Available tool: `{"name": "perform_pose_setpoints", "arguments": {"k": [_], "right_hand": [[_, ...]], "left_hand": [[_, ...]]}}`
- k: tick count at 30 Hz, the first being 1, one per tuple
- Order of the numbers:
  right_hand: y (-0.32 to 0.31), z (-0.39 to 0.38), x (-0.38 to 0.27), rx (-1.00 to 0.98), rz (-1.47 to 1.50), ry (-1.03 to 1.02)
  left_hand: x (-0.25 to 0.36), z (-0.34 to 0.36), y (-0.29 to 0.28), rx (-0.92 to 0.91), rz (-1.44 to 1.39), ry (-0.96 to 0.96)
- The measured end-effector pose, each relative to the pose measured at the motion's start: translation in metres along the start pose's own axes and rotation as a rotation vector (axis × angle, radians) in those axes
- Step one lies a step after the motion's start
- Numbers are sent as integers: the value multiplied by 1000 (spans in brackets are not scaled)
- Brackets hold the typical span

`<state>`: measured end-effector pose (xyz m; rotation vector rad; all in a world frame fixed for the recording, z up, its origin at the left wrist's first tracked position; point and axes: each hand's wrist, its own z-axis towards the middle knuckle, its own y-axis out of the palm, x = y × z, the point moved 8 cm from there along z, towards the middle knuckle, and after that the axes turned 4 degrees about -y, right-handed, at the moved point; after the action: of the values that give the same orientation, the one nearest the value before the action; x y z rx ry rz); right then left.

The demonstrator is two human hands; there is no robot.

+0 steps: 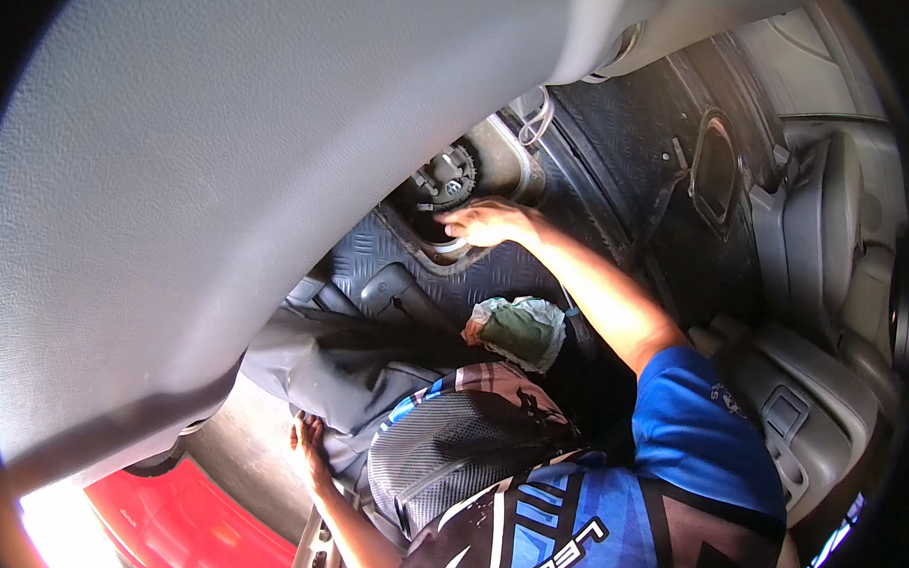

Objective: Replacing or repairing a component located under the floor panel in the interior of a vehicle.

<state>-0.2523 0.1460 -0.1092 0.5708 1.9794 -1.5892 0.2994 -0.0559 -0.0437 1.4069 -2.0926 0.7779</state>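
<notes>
A round fitting (446, 179) is set inside an opening (477, 200) in the ribbed floor mat (620, 130), and the right hand (489, 222) is laid on the near rim of that opening. A crumpled rag (518, 331) is placed on the mat nearer than the hand, just left of the forearm, while a seat (826, 247) is found well to the right. The left hand (309, 449) is rested low on the left at the sill, below a large panel (198, 175) by which the upper left is filled.
</notes>
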Motion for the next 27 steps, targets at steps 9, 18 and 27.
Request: {"name": "perform_pose_setpoints", "arguments": {"k": [9, 18, 27], "right_hand": [[-19, 3, 1, -12, 63, 537], [-109, -70, -66, -24, -6, 911], [-9, -193, -102, -469, 145, 866]], "left_hand": [[4, -2, -5, 32, 50, -18], [-4, -10, -26, -12, 69, -11], [9, -7, 0, -3, 57, -31]]}}
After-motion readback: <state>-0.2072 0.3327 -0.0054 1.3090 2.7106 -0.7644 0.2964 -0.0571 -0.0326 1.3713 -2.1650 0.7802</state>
